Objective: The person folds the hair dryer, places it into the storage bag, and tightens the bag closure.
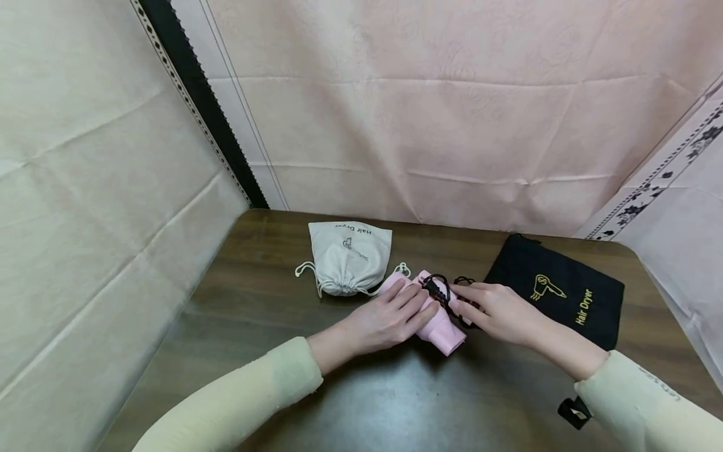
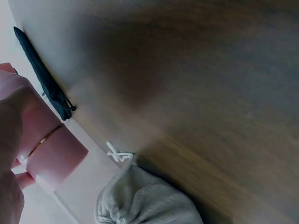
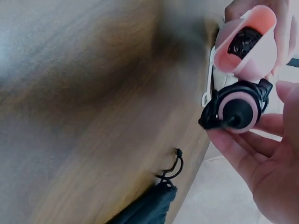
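Pink hair dryer [image 1: 443, 333] is over the table [image 1: 254, 314] between white bag [image 1: 351, 256] and black bag [image 1: 556, 295]; my left grip [image 1: 390, 315] clasps its barrel [image 2: 56, 156], right grip [image 1: 503, 312] its handle [image 3: 238, 111]; tugging could unravel the cord [image 3: 211, 114].

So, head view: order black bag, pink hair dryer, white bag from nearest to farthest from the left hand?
1. Pink hair dryer: held in the left hand.
2. White bag: farther back, slightly left.
3. Black bag: over on the right side.
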Available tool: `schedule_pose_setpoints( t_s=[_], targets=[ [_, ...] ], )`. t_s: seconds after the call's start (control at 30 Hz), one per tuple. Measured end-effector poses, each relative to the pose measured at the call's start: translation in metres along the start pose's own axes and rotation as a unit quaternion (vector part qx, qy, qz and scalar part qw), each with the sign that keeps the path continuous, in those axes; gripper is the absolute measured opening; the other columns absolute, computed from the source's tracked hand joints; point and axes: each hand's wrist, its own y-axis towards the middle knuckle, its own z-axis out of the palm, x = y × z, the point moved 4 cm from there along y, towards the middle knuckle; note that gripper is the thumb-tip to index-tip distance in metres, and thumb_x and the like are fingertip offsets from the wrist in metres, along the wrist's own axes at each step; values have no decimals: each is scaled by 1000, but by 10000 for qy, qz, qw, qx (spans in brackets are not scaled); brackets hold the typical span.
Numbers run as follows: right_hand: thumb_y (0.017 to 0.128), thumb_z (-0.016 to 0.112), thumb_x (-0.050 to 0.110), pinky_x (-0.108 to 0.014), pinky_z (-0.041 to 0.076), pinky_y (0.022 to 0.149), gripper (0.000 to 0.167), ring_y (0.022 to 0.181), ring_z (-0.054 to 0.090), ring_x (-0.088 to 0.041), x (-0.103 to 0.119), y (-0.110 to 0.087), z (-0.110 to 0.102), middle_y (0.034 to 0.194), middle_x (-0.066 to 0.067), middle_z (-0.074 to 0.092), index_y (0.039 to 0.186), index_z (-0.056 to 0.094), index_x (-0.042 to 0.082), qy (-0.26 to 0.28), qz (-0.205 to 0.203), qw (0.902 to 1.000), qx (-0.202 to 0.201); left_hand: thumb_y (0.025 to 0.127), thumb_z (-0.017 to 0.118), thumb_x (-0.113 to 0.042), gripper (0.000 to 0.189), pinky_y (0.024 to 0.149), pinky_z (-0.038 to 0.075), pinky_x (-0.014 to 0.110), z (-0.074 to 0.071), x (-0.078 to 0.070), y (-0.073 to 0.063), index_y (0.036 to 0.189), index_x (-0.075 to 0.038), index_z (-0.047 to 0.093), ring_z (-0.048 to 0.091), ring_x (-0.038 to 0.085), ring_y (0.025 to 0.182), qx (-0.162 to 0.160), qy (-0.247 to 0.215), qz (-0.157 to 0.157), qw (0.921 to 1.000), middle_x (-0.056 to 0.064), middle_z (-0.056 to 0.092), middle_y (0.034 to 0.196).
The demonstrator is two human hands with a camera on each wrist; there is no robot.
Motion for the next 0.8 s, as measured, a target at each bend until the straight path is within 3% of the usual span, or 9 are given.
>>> schedule_pose_setpoints(
  t_s=[0.3, 0.63, 0.8],
  targets=[
    [109, 63, 26, -50, 60, 94, 36, 114, 75, -23, -10, -9, -2, 131, -8, 75, 140, 71, 8, 261, 131, 9996, -45, 107, 50, -23, 39, 113, 50, 45, 6, 6, -8, 142, -14, 64, 63, 27, 132, 58, -134, 415, 9990, 9, 68, 138],
    [111, 60, 34, -49, 61, 91, 42, 113, 74, -22, -25, -20, -2, 131, -9, 75, 143, 68, 8, 512, 510, 9974, 76, 108, 52, -26, 40, 115, 48, 44, 13, 6, -13, 145, -14, 60, 60, 26, 137, 286, -358, 763, 9960, 9, 65, 143],
    [110, 61, 36, -44, 61, 86, 44, 105, 74, -14, -34, -24, -1, 125, -4, 77, 143, 68, 7, 541, 702, 9960, 114, 109, 51, -27, 42, 117, 46, 45, 13, 5, -13, 148, -13, 58, 57, 26, 140, 400, -412, 878, 9945, 9, 63, 146]
  ],
)
